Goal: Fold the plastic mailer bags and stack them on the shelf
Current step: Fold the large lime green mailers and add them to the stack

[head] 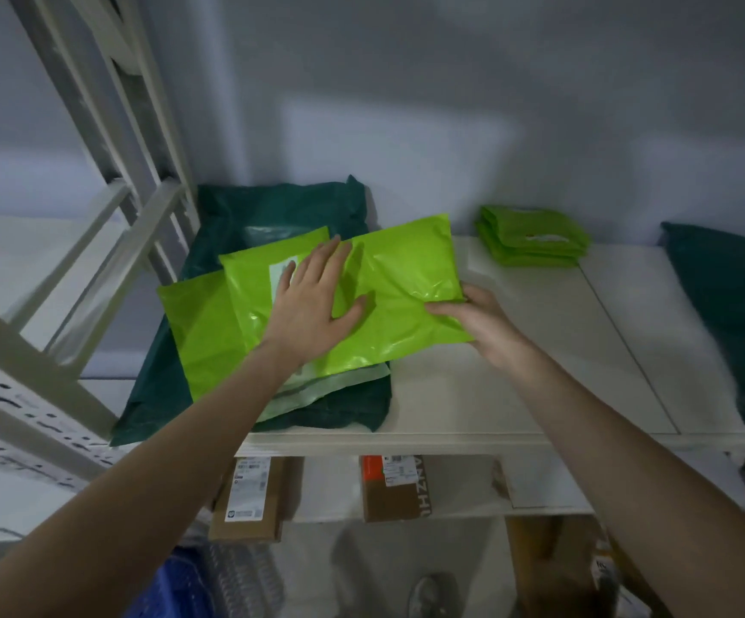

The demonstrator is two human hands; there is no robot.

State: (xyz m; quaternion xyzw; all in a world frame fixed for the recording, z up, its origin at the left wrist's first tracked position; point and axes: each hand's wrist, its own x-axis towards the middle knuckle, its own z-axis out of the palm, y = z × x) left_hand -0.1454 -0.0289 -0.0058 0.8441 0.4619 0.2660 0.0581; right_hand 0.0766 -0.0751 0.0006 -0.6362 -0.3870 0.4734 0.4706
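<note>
Green mailer bag (401,278) lies lengthwise across shelf (517,350); our left hand (312,301) presses flat mid-bag, right hand (473,312) pinches bag's right edge, nearer folded stack (533,236).

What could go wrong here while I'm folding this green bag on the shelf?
The glossy green bag lies on other loose bags, so it may slide as the left hand presses it flat. The right hand pinches only its right edge, so the fold could come out crooked. The pile's bottom dark green bag reaches the shelf front edge and might slip off.
</note>
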